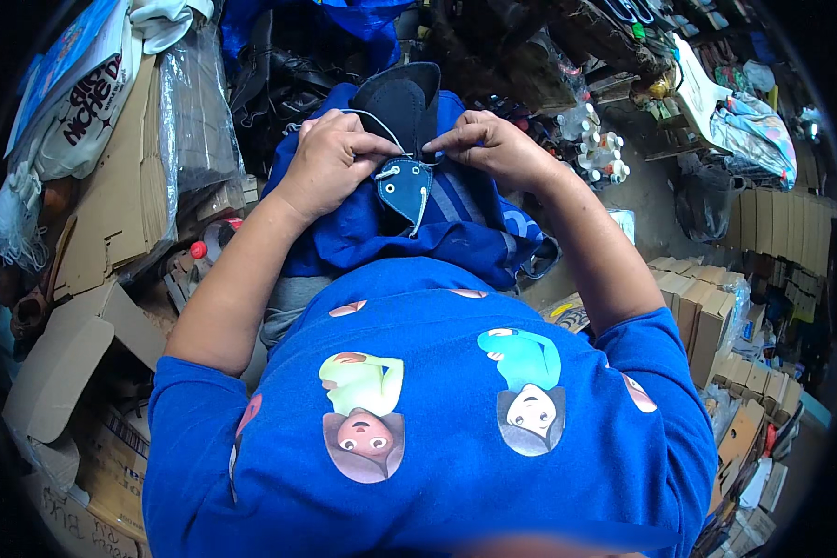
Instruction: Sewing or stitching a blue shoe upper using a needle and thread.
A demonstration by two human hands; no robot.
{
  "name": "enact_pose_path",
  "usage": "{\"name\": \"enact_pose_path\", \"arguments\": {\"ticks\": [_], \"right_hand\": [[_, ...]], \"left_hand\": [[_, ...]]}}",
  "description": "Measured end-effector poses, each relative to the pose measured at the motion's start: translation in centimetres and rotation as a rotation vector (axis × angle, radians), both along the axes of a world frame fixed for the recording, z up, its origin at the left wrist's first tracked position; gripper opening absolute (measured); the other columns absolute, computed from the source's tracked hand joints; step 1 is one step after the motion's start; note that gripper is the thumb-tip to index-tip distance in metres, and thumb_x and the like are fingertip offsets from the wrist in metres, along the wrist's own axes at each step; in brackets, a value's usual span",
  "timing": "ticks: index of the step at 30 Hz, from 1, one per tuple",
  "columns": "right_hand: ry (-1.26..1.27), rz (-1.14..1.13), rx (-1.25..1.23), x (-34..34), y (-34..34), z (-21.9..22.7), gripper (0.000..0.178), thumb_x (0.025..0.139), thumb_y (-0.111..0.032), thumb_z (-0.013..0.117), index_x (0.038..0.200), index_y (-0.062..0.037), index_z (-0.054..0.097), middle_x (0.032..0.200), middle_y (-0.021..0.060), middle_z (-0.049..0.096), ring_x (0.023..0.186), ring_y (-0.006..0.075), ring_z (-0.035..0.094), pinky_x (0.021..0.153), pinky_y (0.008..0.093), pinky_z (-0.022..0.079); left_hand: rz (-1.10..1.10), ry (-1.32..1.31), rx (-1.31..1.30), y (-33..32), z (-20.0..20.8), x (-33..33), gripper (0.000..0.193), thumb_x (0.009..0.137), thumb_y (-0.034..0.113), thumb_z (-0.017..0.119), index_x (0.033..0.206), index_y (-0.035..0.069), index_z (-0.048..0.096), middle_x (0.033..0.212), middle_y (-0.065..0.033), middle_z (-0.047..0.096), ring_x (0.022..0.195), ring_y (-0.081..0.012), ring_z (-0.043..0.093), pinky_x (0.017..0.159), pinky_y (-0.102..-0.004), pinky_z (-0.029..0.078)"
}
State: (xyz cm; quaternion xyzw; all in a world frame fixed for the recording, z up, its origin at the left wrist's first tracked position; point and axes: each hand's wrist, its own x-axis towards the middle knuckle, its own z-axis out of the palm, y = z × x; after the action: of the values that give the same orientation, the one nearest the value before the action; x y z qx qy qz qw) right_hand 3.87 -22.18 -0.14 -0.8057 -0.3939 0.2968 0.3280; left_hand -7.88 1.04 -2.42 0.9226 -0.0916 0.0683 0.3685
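In my lap a dark shoe upper (395, 98) lies on blue cloth (325, 232). Toward me it ends in a dark blue piece (403, 200) with metal eyelets. Through the eyelets runs a pale grey lace (377, 126), one length of which loops up past my left fingers. My left hand (335, 158) pinches the lace beside the upper's middle. From the other side, my right hand (493, 147) presses thumb and finger together at the upper's edge. What those right fingertips hold is too small to make out.
Flattened cardboard (112, 186) and an open carton (60, 372) crowd my left side. At the right are white-capped plastic bottles (604, 158) and stacked brown boxes (697, 298). Black items (288, 84) and a blue plastic bag (353, 28) lie beyond my lap.
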Motion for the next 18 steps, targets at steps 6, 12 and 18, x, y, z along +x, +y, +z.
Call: {"name": "enact_pose_path", "arguments": {"ticks": [6, 12, 18], "right_hand": [[0.138, 0.052, 0.046, 0.4, -0.2, -0.8, 0.029, 0.084, -0.008, 0.064, 0.110, -0.0165, 0.071, 0.082, 0.0015, 0.053, 0.086, 0.0157, 0.050, 0.082, 0.0290, 0.042], [0.011, 0.001, 0.055, -0.7, -0.5, -0.8, 0.029, 0.079, -0.009, 0.069, 0.107, -0.0185, 0.073, 0.085, 0.0052, 0.061, 0.086, 0.0182, 0.054, 0.083, 0.0301, 0.044], [0.137, -0.191, 0.153, -2.1, 0.2, -2.1, 0.026, 0.079, -0.009, 0.071, 0.104, -0.0136, 0.072, 0.079, 0.0057, 0.069, 0.072, 0.0121, 0.060, 0.072, 0.0278, 0.050]], "left_hand": [[-0.081, 0.065, -0.053, -0.1, -0.6, 1.9, 0.019, 0.071, 0.012, 0.071, 0.089, 0.019, 0.075, 0.079, 0.0008, 0.061, 0.087, -0.0194, 0.055, 0.083, -0.0344, 0.040], [-0.094, -0.006, -0.074, 0.0, -0.2, 1.2, 0.019, 0.071, 0.008, 0.070, 0.089, 0.012, 0.073, 0.081, -0.0046, 0.067, 0.085, -0.0219, 0.060, 0.082, -0.0340, 0.046], [0.032, 0.192, -0.200, -1.4, 0.2, 1.2, 0.018, 0.070, 0.004, 0.070, 0.088, 0.005, 0.070, 0.083, -0.0088, 0.069, 0.082, -0.0223, 0.065, 0.080, -0.0338, 0.048]]}}
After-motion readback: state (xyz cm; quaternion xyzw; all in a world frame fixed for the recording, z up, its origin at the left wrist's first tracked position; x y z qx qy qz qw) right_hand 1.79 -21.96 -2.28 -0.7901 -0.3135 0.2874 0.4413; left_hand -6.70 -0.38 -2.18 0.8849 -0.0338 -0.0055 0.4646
